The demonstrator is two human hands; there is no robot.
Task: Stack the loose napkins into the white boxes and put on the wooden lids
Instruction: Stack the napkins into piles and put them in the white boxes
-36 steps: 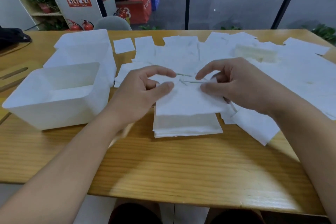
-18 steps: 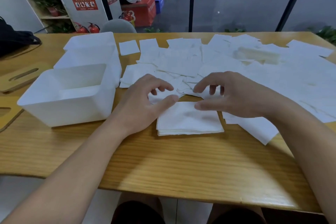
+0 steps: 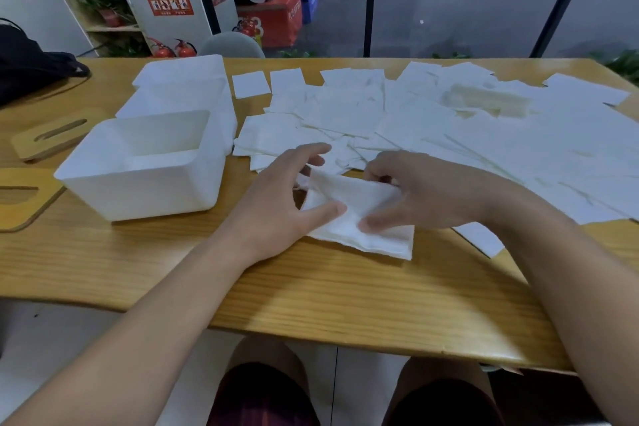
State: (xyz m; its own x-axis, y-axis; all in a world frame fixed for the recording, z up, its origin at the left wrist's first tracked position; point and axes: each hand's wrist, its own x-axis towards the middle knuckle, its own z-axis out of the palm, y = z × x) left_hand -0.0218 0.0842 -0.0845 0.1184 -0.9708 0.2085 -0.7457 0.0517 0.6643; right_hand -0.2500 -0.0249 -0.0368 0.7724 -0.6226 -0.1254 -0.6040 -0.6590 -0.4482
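**Both hands on the napkin stack, mid-frame**

Left hand (image 3: 280,204) and right hand (image 3: 425,197) are both pinching a soft, crumpled napkin stack (image 3: 359,218) at frame centre, thumbs on top and fingers curling round its far edge. It's sagging in the middle, long axis running left-right on the grainy wooden table (image 3: 311,294). Open white box (image 3: 145,166) is sitting just left; flat loose napkins (image 3: 432,121) are spreading across the upper right, slotted wooden lid (image 3: 52,137) at far left
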